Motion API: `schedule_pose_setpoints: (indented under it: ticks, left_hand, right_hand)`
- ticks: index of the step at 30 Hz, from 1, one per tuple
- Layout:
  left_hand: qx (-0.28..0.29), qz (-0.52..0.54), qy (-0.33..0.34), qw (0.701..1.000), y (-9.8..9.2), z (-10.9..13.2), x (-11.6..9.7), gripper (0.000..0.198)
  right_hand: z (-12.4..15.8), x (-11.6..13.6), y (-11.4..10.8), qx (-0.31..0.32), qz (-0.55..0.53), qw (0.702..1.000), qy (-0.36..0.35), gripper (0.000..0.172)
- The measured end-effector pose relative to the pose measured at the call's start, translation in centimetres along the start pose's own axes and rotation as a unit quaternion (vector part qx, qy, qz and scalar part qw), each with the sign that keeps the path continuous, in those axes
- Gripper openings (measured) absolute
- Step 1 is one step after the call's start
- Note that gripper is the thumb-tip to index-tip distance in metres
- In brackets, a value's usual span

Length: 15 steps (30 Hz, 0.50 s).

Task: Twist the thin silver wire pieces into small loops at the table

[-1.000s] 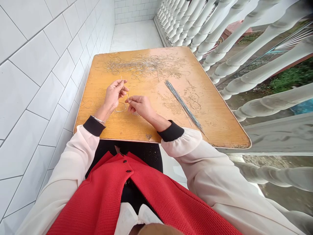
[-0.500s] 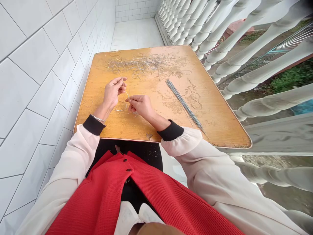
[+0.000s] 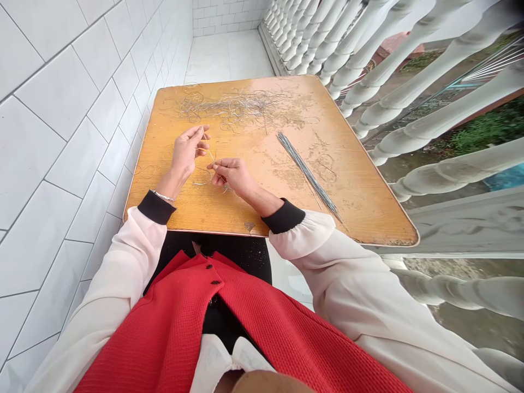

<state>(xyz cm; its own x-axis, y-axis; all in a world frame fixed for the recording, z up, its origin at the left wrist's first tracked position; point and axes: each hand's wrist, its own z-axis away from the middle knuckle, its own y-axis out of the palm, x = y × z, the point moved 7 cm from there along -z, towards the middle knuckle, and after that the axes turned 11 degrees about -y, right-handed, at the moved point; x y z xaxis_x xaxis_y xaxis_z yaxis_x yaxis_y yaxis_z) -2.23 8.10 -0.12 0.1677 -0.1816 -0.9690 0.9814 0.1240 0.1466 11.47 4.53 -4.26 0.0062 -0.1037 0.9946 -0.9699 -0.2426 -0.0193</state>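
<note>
Between my hands runs a thin pale wire (image 3: 212,155), slanting from upper left to lower right. My left hand (image 3: 187,148) is raised over the table, thumb and forefinger pinched on the wire's upper end, the other fingers loosely curled. My right hand (image 3: 233,174) pinches the same wire lower down, its thumb and forefinger pressed together. Loose curls of thin wire (image 3: 200,183) lie on the table just below the hands. To the right rests a bundle of straight grey wires (image 3: 308,173), apart from both hands.
A tangled heap of thin wire (image 3: 229,105) spreads along the far side of the wooden table (image 3: 254,213). A looped wire (image 3: 327,168) lies right of the bundle. A white tiled wall (image 3: 94,125) stands at left, a white balustrade (image 3: 380,112) at right.
Both hands have shifted very slightly up and left, still pinching the wire. The bundle and the heap lie as before.
</note>
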Motion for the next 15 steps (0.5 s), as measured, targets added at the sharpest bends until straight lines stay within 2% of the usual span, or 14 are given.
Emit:
schedule_pose_setpoints:
  ticks: [4,7,10,15]
  left_hand:
    - [0.053,-0.035,-0.036,0.997,0.9,0.5,0.9,0.019]
    - [0.072,-0.045,-0.048,0.995,1.6,0.9,1.5,0.022]
    - [0.067,-0.035,-0.043,0.996,1.7,1.0,1.6,0.022]
    - [0.036,-0.028,-0.034,0.998,1.0,0.8,1.2,0.021]
  right_hand:
    - [-0.1,0.4,-0.4,0.0,0.016,1.0,-0.013,0.021]
    - [-0.2,0.8,-0.6,0.005,0.022,1.0,-0.021,0.026]
    - [-0.3,0.8,-0.8,0.019,0.024,0.999,-0.018,0.025]
    - [-1.0,0.1,-1.8,0.039,0.056,0.998,-0.004,0.011]
